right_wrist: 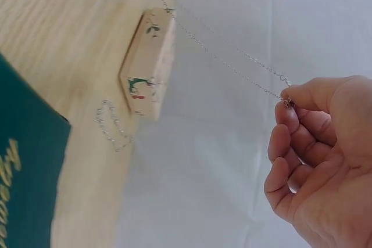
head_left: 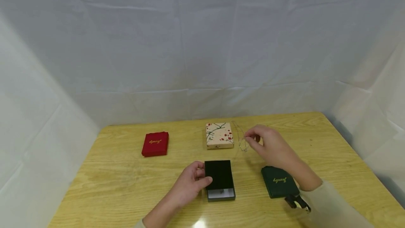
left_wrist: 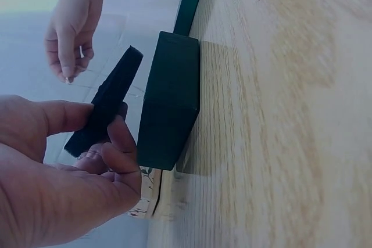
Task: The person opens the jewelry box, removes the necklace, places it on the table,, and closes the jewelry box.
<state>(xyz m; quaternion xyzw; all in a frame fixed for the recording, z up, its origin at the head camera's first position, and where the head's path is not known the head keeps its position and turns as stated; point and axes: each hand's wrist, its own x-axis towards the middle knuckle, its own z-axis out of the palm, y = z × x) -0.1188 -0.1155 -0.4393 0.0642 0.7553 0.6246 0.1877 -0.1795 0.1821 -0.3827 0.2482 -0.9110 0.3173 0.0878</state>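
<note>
My left hand (head_left: 190,182) pinches a thin black pad (left_wrist: 104,105) between thumb and fingers. In the left wrist view it is tilted and apart from the dark green box (left_wrist: 168,97). From the head view, the pad covers most of that box; a pale inside strip (head_left: 220,193) shows at the near end. My right hand (head_left: 272,147) pinches one end of a fine silver necklace (right_wrist: 224,62) between thumb and forefinger. Its two strands stretch away from the fingertips in the right wrist view. A beaded silver chain (right_wrist: 110,126) lies on the table beside the floral box (head_left: 219,135).
On the left of the wooden table (head_left: 126,185) lies a red box (head_left: 155,144) with gold lettering. A green lettered box or lid (head_left: 280,181) sits under my right forearm. White sheeting (head_left: 202,62) hangs behind the table and at both sides.
</note>
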